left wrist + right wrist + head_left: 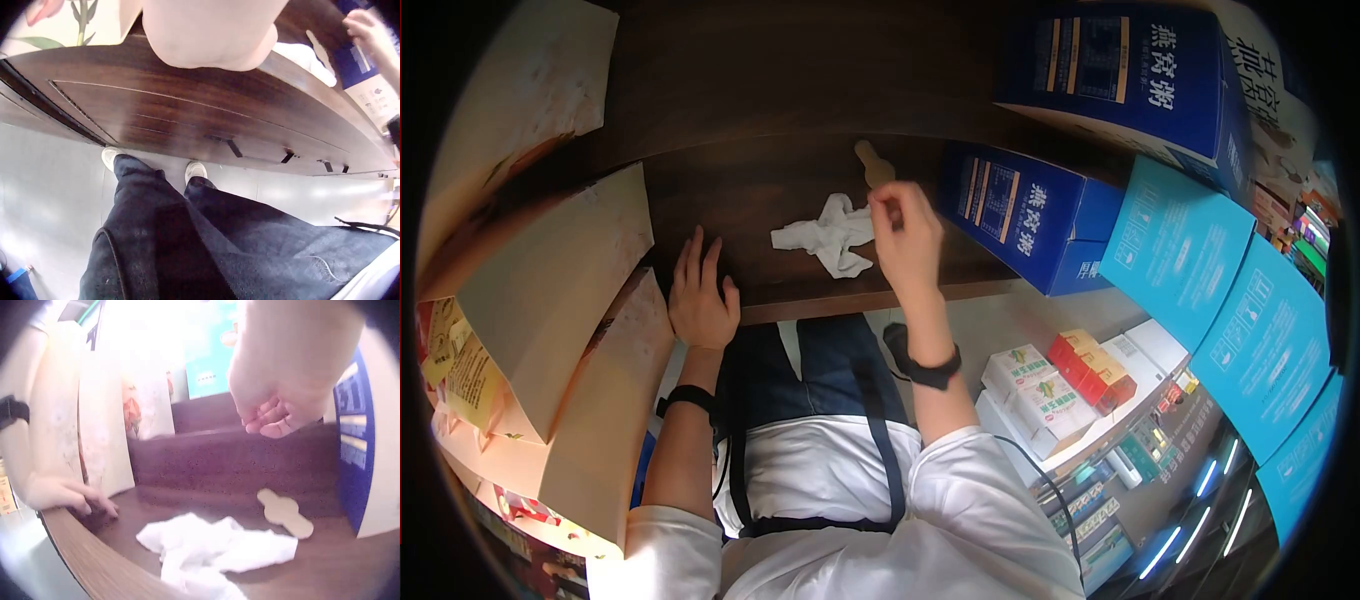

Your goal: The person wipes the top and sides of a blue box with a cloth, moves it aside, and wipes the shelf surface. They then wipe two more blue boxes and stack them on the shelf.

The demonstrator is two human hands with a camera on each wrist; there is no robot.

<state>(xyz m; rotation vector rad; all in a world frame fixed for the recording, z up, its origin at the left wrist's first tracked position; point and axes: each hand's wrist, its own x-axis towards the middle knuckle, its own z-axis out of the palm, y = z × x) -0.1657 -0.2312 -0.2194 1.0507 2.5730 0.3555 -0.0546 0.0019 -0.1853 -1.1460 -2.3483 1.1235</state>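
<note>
A crumpled white cloth (830, 236) (209, 545) lies on the dark brown wooden shelf (745, 185). Beyond it rests a flat tan piece with rounded lobes (868, 157) (285, 513), not touching the cloth in the right wrist view. My right hand (908, 240) (290, 387) is raised above the shelf, its fingers curled in with nothing visible between them. My left hand (703, 303) (59, 495) rests on the shelf near its front edge, fingers spread, left of the cloth. The left wrist view shows only the near part of that hand (212, 31), large at the top.
Cream-coloured boxes or bags (560, 290) stand on the left. Blue boxes (1025, 215) and turquoise boxes (1180, 245) stand on the right. White boxes (1035, 395) and red ones (1090, 370) sit lower right. The shelf's front edge (800, 308) runs before my body.
</note>
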